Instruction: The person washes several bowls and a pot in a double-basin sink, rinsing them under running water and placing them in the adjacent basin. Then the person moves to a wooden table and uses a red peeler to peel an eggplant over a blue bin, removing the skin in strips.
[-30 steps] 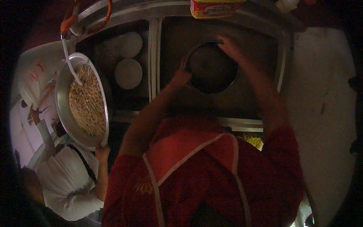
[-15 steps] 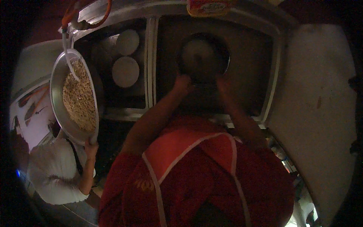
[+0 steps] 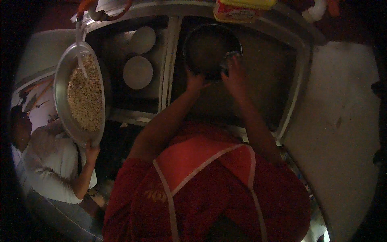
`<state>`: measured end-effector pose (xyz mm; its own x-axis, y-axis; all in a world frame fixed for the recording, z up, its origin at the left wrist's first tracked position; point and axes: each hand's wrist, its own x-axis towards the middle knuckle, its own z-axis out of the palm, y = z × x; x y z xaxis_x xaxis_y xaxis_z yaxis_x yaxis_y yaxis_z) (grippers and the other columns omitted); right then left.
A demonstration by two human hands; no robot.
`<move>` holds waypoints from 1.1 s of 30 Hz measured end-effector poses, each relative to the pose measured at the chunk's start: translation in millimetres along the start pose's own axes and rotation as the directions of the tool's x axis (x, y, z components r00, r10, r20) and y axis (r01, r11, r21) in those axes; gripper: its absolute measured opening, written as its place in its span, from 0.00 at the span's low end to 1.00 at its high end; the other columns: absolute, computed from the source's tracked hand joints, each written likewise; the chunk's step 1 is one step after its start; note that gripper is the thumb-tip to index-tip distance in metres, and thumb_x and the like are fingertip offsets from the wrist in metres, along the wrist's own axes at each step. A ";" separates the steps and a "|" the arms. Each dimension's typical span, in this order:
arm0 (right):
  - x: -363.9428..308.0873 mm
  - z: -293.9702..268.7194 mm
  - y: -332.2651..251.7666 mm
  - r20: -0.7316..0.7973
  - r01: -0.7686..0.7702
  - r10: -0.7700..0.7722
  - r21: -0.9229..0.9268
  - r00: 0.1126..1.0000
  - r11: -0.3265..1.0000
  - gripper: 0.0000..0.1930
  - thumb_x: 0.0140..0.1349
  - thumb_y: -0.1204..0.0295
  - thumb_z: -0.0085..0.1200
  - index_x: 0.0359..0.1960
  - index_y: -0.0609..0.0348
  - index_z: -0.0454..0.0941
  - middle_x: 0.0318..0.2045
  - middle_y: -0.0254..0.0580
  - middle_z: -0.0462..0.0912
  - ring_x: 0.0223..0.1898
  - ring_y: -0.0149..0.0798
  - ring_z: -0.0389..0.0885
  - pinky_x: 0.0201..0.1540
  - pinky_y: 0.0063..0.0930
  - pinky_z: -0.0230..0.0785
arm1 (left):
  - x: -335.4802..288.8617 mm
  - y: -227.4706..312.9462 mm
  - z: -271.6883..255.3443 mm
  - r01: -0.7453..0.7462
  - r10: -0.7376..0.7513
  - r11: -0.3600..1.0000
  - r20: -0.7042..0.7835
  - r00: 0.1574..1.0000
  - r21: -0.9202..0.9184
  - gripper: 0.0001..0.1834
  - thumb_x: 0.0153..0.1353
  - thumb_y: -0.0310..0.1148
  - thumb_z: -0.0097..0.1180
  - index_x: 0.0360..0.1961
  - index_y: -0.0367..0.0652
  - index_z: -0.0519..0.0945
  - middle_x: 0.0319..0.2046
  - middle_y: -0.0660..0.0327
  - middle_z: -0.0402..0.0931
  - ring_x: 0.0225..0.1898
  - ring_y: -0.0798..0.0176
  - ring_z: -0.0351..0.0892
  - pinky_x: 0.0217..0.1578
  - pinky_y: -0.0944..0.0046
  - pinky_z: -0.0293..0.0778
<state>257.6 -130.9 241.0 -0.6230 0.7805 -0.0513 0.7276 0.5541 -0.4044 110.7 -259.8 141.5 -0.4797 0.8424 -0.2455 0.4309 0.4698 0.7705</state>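
Observation:
A dark round pan stands tilted in the dim right-hand basin of a metal sink. My left hand is closed on its near left rim. At the pan's right side my right hand is closed around a crumpled greyish pad, which touches the rim; its exact kind is too dark to make out. The pan's inside lies mostly in shadow.
Two pale round dishes, one a plate, lie in the left basin. A co-worker's hand holds a large metal bowl of pale grains or beans under a tap. A yellow-and-red tub sits on the back ledge.
My right hand has left the pan's near rim and now has the greyish pad at its right side. The pan's inside now faces me differently. The view has shifted slightly.

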 end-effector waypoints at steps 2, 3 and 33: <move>13.0 26.1 -0.6 0.126 0.091 -0.068 -0.187 0.990 0.978 0.24 0.60 0.60 0.53 0.55 0.59 0.72 0.57 0.53 0.71 0.59 0.55 0.68 0.60 0.54 0.62 | 5.1 -21.5 -1.6 -0.198 0.189 0.973 0.078 0.979 0.122 0.47 0.52 0.40 0.65 0.69 0.58 0.50 0.63 0.49 0.58 0.51 0.43 0.73 0.42 0.45 0.80; 17.7 38.1 1.6 0.225 0.085 -0.037 -0.205 0.974 0.975 0.22 0.62 0.59 0.50 0.54 0.59 0.73 0.56 0.53 0.72 0.59 0.57 0.69 0.58 0.61 0.62 | 6.5 -27.9 -3.0 -0.080 0.109 0.945 0.073 0.991 -0.317 0.45 0.53 0.39 0.64 0.69 0.56 0.52 0.62 0.49 0.59 0.50 0.43 0.74 0.40 0.46 0.81; 134.4 165.7 3.2 0.440 -0.660 0.492 0.492 0.751 0.567 0.36 0.59 0.55 0.56 0.65 0.62 0.61 0.61 0.54 0.68 0.62 0.50 0.67 0.60 0.37 0.63 | 22.3 24.2 -56.2 -0.109 0.042 0.990 0.536 0.843 0.093 0.21 0.52 0.43 0.63 0.43 0.47 0.71 0.38 0.54 0.76 0.42 0.48 0.77 0.39 0.47 0.77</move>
<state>128.6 -72.1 81.4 -0.2360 0.7319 -0.6392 0.6827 -0.3433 -0.6451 67.5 -244.4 187.7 0.0236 0.8715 -0.4899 0.5496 0.3980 0.7345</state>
